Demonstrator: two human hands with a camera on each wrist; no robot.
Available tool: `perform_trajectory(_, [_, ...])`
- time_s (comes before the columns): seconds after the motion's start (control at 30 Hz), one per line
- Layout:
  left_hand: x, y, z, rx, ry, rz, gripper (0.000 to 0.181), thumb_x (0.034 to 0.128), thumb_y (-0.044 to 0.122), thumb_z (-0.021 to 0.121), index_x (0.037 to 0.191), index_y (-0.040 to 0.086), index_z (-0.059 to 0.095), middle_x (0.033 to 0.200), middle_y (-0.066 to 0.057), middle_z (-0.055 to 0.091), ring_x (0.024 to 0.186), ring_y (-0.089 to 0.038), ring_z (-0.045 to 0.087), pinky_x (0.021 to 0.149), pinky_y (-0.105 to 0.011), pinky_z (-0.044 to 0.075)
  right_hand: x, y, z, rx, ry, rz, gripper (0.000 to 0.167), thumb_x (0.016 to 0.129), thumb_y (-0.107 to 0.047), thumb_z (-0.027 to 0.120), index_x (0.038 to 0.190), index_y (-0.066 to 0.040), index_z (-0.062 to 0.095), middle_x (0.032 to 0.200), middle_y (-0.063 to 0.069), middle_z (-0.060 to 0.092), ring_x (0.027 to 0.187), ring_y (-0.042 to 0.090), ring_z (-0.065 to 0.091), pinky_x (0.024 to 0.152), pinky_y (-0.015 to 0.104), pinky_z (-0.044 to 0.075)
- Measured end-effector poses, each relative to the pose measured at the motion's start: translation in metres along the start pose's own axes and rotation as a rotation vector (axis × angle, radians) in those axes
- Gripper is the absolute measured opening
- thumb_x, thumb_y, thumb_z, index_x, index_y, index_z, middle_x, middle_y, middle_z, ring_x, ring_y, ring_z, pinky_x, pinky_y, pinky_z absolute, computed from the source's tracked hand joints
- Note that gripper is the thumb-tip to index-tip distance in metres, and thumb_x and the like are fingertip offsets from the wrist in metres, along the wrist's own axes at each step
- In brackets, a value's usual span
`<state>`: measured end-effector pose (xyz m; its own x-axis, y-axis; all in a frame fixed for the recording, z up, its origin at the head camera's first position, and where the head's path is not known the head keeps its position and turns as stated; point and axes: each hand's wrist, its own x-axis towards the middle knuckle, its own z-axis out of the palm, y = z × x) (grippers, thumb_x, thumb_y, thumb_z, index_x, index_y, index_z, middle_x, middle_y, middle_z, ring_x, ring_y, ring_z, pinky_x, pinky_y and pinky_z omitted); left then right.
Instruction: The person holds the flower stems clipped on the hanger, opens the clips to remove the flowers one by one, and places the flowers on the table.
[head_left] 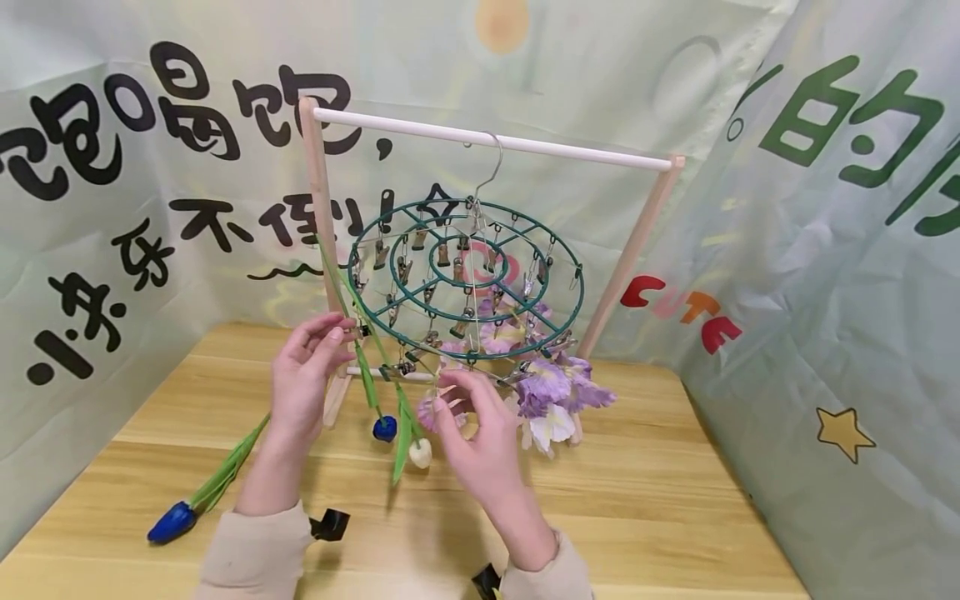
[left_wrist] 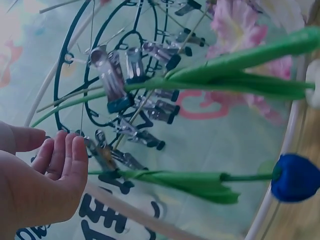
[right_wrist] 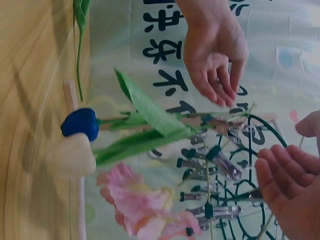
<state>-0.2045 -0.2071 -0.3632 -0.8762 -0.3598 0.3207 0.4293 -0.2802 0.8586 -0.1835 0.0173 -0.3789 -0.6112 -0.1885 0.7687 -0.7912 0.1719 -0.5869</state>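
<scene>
A round green clip hanger [head_left: 517, 350] hangs by its wire hook, with several metal clips around its rings. Two artificial tulips, a blue tulip [head_left: 385, 428] and a white tulip [head_left: 420, 453], hang heads down from clips on its left side. My left hand [head_left: 303, 367] is beside the blue tulip's stem, its fingertips close to a clip [left_wrist: 102, 155]; the fingers are loosely bent. My right hand [head_left: 480, 429] is near the hanger's front rim, thumb and fingers apart with nothing between them. Pink and purple flowers [head_left: 543, 383] hang at the right.
A wooden stand [head_left: 318, 183] with a white top rod [head_left: 487, 138] carries the hanger. Another blue tulip [head_left: 172, 522] lies on the wooden table [head_left: 645, 500] at the left. Printed cloth [head_left: 825, 275] walls in the back and sides.
</scene>
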Motion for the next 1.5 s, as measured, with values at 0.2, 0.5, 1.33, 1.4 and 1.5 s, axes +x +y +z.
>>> perform_trajectory(0.2, [-0.002, -0.005, 0.009, 0.037, -0.036, -0.014, 0.032, 0.1062, 0.006, 0.058, 0.135, -0.008, 0.057, 0.117, -0.004, 0.068, 0.107, -0.018, 0.068, 0.09, -0.026, 0.061, 0.004, -0.002, 0.017, -0.086, -0.077, 0.164, 0.035, 0.095, -0.008, 0.07, 0.129, -0.006, 0.064, 0.118, 0.009, 0.069, 0.091, 0.022, 0.069, 0.074, 0.033, 0.064])
perform_trajectory(0.5, [-0.004, -0.007, 0.014, 0.076, -0.048, 0.0, 0.029, 0.1044, 0.002, 0.06, 0.132, -0.007, 0.058, 0.117, -0.009, 0.066, 0.103, -0.016, 0.065, 0.088, -0.026, 0.061, 0.02, 0.007, 0.035, -0.239, -0.162, 0.307, 0.045, 0.099, -0.029, 0.07, 0.137, -0.007, 0.062, 0.123, 0.005, 0.068, 0.097, 0.021, 0.068, 0.078, 0.029, 0.061])
perform_trajectory(1.33, [-0.008, -0.007, 0.02, 0.129, -0.012, 0.048, 0.017, 0.1012, -0.007, 0.06, 0.119, -0.007, 0.06, 0.104, -0.003, 0.065, 0.091, -0.014, 0.065, 0.083, -0.023, 0.061, 0.024, 0.022, 0.036, -0.423, -0.274, 0.109, 0.042, 0.108, -0.038, 0.058, 0.128, -0.002, 0.068, 0.109, 0.007, 0.072, 0.082, 0.019, 0.07, 0.07, 0.03, 0.06])
perform_trajectory(1.4, [-0.008, -0.007, 0.021, 0.135, -0.013, 0.053, 0.017, 0.101, -0.007, 0.06, 0.118, -0.006, 0.061, 0.104, -0.002, 0.065, 0.091, -0.014, 0.065, 0.083, -0.023, 0.061, 0.023, 0.022, 0.036, -0.415, -0.264, 0.095, 0.04, 0.107, -0.036, 0.059, 0.125, -0.001, 0.068, 0.107, 0.006, 0.072, 0.08, 0.018, 0.068, 0.069, 0.028, 0.059])
perform_trajectory(1.5, [-0.008, -0.006, 0.022, 0.135, -0.014, 0.061, 0.018, 0.1007, -0.008, 0.06, 0.118, -0.007, 0.06, 0.103, -0.002, 0.065, 0.09, -0.014, 0.065, 0.083, -0.023, 0.061, 0.023, 0.023, 0.036, -0.399, -0.243, 0.08, 0.036, 0.106, -0.033, 0.061, 0.123, -0.002, 0.069, 0.103, 0.005, 0.071, 0.078, 0.017, 0.067, 0.066, 0.027, 0.058])
